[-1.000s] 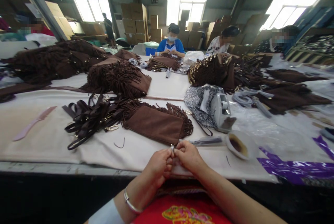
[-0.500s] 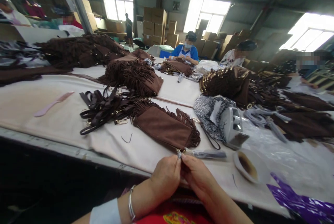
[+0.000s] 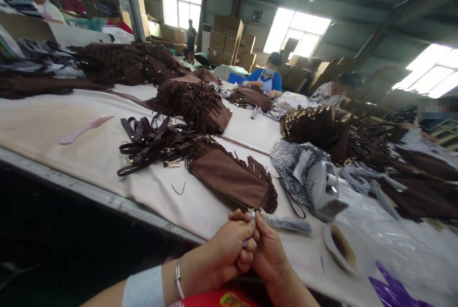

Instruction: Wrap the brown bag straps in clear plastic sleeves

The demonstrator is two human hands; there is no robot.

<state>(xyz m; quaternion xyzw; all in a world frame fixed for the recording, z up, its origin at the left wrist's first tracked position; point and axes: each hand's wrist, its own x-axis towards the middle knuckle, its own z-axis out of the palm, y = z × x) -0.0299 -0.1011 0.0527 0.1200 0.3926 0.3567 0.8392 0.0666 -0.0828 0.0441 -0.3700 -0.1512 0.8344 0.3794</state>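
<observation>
In my head view, both hands are closed: the left hand (image 3: 232,245) and right hand (image 3: 270,252) meet, seemingly pinching a small grey piece (image 3: 252,213) beside the near corner of the fringed bag (image 3: 229,178), flat on the counter (image 3: 200,209). I'd fear slipping fingertips, the piece being tiny; tugging the bag could snag its fringe on the straps (image 3: 155,144).

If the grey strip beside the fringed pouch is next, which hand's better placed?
Right, I'd say: the right hand is nearer the grey strip, with the left hand on the far side. Both meet at a small grey piece by the fringed pouch.
</observation>
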